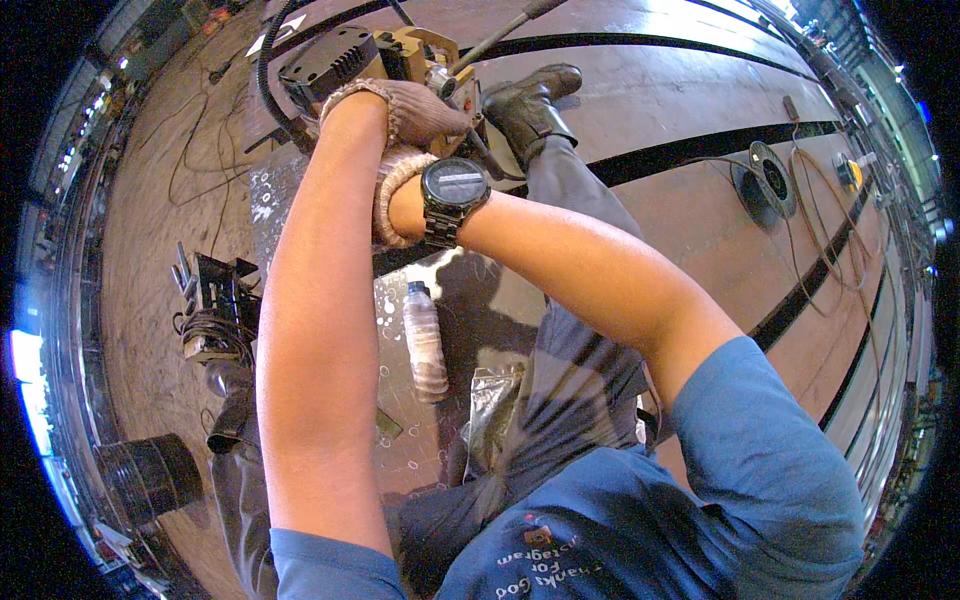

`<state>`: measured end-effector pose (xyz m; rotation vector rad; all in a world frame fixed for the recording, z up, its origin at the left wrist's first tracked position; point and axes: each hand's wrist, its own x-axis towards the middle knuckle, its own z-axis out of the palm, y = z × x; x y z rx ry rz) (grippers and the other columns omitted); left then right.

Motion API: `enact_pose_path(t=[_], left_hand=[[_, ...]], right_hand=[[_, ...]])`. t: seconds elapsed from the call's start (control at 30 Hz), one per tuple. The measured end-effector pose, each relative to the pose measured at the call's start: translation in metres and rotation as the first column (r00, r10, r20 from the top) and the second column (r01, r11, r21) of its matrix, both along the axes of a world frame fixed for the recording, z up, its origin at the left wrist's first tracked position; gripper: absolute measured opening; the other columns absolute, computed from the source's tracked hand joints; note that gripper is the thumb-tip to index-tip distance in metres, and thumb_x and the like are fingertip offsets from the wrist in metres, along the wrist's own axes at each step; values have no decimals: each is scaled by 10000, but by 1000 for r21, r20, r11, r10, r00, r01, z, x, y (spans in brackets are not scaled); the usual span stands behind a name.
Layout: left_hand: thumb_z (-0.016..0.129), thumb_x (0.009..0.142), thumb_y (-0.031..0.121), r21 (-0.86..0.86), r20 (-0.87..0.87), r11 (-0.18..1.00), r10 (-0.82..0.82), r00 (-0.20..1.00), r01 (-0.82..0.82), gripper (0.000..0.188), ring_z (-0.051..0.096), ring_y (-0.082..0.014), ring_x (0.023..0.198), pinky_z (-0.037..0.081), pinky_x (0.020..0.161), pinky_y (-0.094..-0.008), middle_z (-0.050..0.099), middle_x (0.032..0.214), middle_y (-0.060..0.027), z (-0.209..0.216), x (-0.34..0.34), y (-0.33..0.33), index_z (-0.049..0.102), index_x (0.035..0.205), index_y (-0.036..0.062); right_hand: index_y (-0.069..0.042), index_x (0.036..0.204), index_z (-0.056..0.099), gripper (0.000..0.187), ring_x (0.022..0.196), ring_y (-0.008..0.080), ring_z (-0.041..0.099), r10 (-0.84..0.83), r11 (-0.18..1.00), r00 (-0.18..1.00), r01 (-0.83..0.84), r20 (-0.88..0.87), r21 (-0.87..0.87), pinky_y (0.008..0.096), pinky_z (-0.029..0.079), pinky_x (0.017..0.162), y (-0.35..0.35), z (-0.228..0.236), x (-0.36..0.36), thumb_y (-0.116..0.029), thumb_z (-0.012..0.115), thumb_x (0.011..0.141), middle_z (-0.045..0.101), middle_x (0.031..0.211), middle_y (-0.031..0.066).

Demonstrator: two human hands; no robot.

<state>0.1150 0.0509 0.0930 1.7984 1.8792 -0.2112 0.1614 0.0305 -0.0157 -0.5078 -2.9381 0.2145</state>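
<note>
My gloved left hand (pixel 428 112) rests bent and closed against a black and yellow power machine (pixel 345 62) with a long metal lever (pixel 495 42). What its fingers hold is hidden. Just below it, my gloved right hand (pixel 398 188) reaches in from the right, crossing behind my left forearm, so its fingers are out of sight. A dark watch (pixel 455 190) sits on my right wrist. The machine stands at the far end of the spotted metal surface between my legs.
A clear bottle with a blue cap (pixel 424 345) lies near a crumpled plastic bag (pixel 494 400). My right boot (pixel 530 110) is beside the machine. Cables and a cable reel (pixel 770 182) lie on slotted plates at right. At left are a metal rack (pixel 215 305) and a black drum (pixel 150 475).
</note>
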Motion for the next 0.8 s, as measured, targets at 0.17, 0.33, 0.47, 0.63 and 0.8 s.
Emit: enact_pose_path(t=[0.17,0.33,0.47,0.63,0.8], left_hand=[[633,914,598,-12,-40,1000,-17,999,16,662,710,-270,1092,535,1011,-423,737,1302,-150,-2,-9,2,745,1298,70],[615,836,812,77,-64,994,-71,995,76,928,729,-346,1095,552,968,-440,763,1203,-215,-16,-11,9,760,1202,-29],[634,827,806,65,3,998,-28,1000,28,935,732,-347,1104,551,978,-440,762,1214,-219,-18,-9,7,750,1219,-35],[658,784,810,219,-3,972,88,996,-85,929,740,-404,1082,557,979,-456,760,1175,-264,-15,-20,-8,764,1171,-28],[635,977,504,819,495,321,22,868,-475,490,755,-402,1030,574,936,-452,784,1062,-219,19,7,-53,796,1086,54]], right_hand=[[-182,1372,718,519,1458,329,494,30,999,999,-29,-43,27,463,304,1255,2,-15,-3,-512,600,989,581,1553,137],[-191,1393,706,531,1466,334,480,18,1000,990,-17,137,-8,435,296,1261,-9,18,6,-522,593,994,553,1583,115],[-214,1412,693,513,1471,327,473,37,998,994,-32,106,-46,416,287,1265,4,-12,1,-511,569,1012,554,1584,107],[-250,1548,544,548,1551,283,365,69,998,977,-70,202,0,420,234,1293,-1,-20,-19,-495,487,1061,431,1677,83],[-146,1122,785,326,1156,335,715,113,963,884,14,-453,268,470,560,1003,31,-45,-20,-353,652,908,765,1216,110]])
